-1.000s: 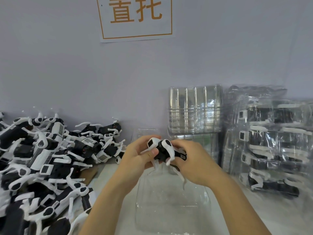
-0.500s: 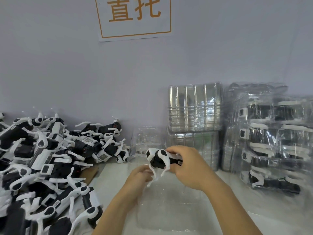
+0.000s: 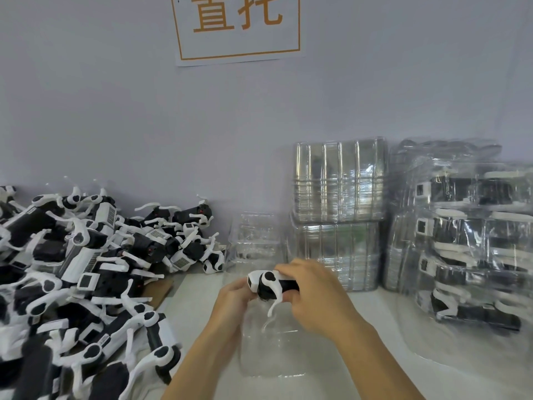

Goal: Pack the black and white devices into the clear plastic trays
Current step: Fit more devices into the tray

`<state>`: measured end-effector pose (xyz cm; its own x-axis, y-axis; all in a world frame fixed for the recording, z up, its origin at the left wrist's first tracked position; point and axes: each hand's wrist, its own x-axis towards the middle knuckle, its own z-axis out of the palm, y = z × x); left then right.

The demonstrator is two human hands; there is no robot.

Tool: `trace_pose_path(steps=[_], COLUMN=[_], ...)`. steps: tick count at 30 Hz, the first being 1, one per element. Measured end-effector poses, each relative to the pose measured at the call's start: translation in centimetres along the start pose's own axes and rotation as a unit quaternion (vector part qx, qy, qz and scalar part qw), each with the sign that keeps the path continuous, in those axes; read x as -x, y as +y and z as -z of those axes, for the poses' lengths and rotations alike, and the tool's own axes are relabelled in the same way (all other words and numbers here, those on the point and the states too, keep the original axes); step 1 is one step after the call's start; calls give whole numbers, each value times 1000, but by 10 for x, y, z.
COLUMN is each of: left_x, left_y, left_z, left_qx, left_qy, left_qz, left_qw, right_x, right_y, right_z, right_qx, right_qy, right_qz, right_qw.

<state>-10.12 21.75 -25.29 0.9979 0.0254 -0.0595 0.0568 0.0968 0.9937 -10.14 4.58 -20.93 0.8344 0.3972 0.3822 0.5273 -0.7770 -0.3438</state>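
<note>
While the right hand (image 3: 314, 295) kept its fingers curled around the black body of 1 device (image 3: 269, 285), the left hand (image 3: 233, 297) touched its white end from the side; whether those left fingers were pinching it or only steadying it, I cannot tell. The device was held just above an open clear tray (image 3: 274, 350) on the worktop (image 3: 375, 370), probably so it could be turned to fit the tray's shape. Loose devices (image 3: 86, 269) were piled at the left, within easy reach, and empty trays (image 3: 337, 215) and packed trays (image 3: 467, 243) were stacked at the right against the wall.
</note>
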Motion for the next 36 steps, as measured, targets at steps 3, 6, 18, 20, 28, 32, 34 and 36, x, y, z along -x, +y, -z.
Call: trace_pose_path(steps=[3, 6, 18, 20, 28, 32, 34, 36], left_x=[-2, -5, -5, -6, -9, -6, -5, -5], left_y=[-1, -2, -6, -7, -8, -3, -1, 0], left_z=[1, 1, -3, -1, 3, 2, 1, 0], left_qx=[-5, 8, 24, 26, 15, 44, 48, 40], left_qy=[10, 39, 63, 41, 49, 41, 39, 50], left_qz=[-4, 6, -3, -6, -2, 5, 6, 6], left_qw=[1000, 999, 998, 999, 999, 998, 998, 998], right_x=[0, 0, 3, 4, 3, 1, 0, 0], right_y=[3, 8, 12, 12, 2, -1, -1, 1], right_z=[2, 4, -10, -11, -10, -9, -10, -10], right_qx=[3, -31, -71, -61, -34, -63, -85, -88], right_qy=[-15, -53, -51, -50, -47, -66, -73, -70], right_qz=[-18, -54, -84, -87, -49, -58, -67, -77], right_qw=[1000, 997, 993, 993, 997, 994, 991, 991])
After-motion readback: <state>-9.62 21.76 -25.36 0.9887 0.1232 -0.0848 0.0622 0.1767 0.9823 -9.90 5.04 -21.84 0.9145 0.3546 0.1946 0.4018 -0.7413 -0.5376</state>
